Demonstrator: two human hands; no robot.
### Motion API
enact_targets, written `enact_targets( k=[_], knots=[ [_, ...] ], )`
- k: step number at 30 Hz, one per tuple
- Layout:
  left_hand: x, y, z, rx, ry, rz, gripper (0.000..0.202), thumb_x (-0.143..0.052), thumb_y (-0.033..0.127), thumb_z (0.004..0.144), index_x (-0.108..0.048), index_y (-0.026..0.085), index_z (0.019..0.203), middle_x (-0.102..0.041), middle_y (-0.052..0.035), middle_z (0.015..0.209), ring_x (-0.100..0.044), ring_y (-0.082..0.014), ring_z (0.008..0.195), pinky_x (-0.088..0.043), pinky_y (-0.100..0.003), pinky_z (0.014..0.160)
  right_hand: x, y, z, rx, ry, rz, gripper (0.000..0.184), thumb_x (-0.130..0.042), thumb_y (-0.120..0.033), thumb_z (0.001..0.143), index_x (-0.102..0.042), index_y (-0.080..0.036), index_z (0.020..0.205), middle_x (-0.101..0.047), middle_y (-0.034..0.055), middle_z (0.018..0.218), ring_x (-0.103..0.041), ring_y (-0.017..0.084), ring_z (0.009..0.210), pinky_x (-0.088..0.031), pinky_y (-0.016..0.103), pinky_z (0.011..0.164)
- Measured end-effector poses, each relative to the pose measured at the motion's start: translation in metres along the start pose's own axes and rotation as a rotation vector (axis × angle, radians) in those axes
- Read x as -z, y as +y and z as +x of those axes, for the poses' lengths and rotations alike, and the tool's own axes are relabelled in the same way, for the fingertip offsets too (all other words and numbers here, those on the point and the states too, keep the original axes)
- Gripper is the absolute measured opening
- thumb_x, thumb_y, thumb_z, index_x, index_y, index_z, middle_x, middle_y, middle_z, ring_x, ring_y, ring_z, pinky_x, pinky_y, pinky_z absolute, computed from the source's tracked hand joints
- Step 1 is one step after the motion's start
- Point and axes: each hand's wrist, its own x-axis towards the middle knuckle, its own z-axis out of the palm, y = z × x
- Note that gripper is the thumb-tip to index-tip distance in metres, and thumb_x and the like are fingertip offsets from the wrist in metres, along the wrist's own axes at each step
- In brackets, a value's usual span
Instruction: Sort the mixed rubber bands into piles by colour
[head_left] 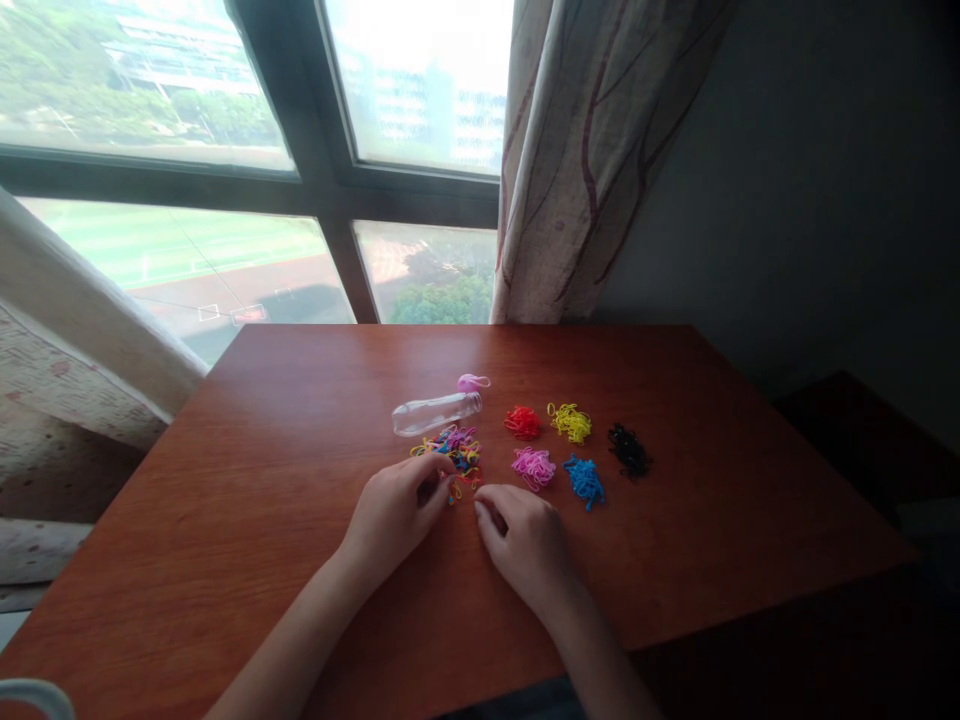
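Observation:
A mixed heap of small coloured rubber bands (455,446) lies mid-table. My left hand (395,512) rests at its near edge, fingers curled and pinching at bands in the heap. My right hand (525,545) lies just right of it, fingers curled down onto the wood; what they hold is hidden. Sorted piles lie to the right: red (522,422), yellow (570,422), pink (533,466), blue (583,480) and black (628,450). A clear plastic bottle (436,412) lies on its side behind the heap, with its pink cap (472,382) off beside it.
The brown wooden table (262,480) stands against a window with a patterned curtain (592,160) at the back right. A white rim of some object (34,695) shows at the bottom left corner. A dark wall is on the right.

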Motion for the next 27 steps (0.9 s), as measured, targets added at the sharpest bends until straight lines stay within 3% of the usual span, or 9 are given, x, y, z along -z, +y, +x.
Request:
enact_targets(
  k=[4, 9, 16, 21, 27],
  knots=[
    [-0.002, 0.019, 0.023, -0.065, -0.043, 0.064, 0.012, -0.055, 0.02, 0.087, -0.066, 0.021, 0.09, -0.072, 0.0002, 0.078, -0.064, -0.0138, 0.068, -0.043, -0.022, 0.061, 0.001, -0.002, 0.001, 0.002, -0.01, 0.003, 0.014, -0.052, -0.014, 0.09, -0.062, -0.023, 0.085, -0.067, -0.0003, 0.079, -0.062, 0.016, 0.074, -0.036, 0.025, 0.067],
    [-0.012, 0.044, 0.072, -0.121, -0.074, 0.139, 0.015, -0.052, 0.021, 0.088, -0.067, 0.022, 0.087, -0.073, -0.0021, 0.08, -0.065, -0.0179, 0.071, -0.04, -0.025, 0.06, 0.001, -0.002, 0.001, -0.007, 0.007, -0.003, 0.015, -0.052, -0.015, 0.09, -0.062, -0.022, 0.083, -0.066, -0.0003, 0.076, -0.061, 0.016, 0.07, -0.036, 0.025, 0.065],
    [-0.033, 0.052, 0.119, -0.11, -0.097, 0.205, 0.019, -0.052, 0.021, 0.086, -0.069, 0.021, 0.095, -0.074, -0.0063, 0.082, -0.067, -0.0212, 0.07, -0.041, -0.027, 0.06, -0.003, 0.001, 0.001, 0.019, 0.026, 0.038, 0.015, -0.053, -0.014, 0.089, -0.065, -0.022, 0.089, -0.07, 0.0015, 0.084, -0.064, 0.017, 0.078, -0.04, 0.024, 0.071],
    [-0.025, 0.048, 0.114, -0.124, -0.097, 0.193, 0.02, -0.051, 0.023, 0.088, -0.069, 0.022, 0.098, -0.072, -0.0038, 0.077, -0.065, -0.0187, 0.067, -0.04, -0.026, 0.059, -0.001, -0.001, 0.002, 0.018, 0.018, 0.025, 0.016, -0.053, -0.013, 0.089, -0.066, -0.022, 0.089, -0.07, 0.0018, 0.083, -0.065, 0.016, 0.078, -0.041, 0.023, 0.071],
    [0.005, 0.034, 0.076, -0.121, -0.035, 0.138, 0.019, -0.05, 0.026, 0.09, -0.067, 0.022, 0.095, -0.069, -0.0003, 0.073, -0.06, -0.0144, 0.063, -0.038, -0.023, 0.058, 0.0, -0.002, 0.001, 0.009, 0.016, 0.052, 0.016, -0.052, -0.014, 0.09, -0.066, -0.022, 0.089, -0.07, 0.0018, 0.083, -0.064, 0.017, 0.077, -0.041, 0.024, 0.071]
  ],
)
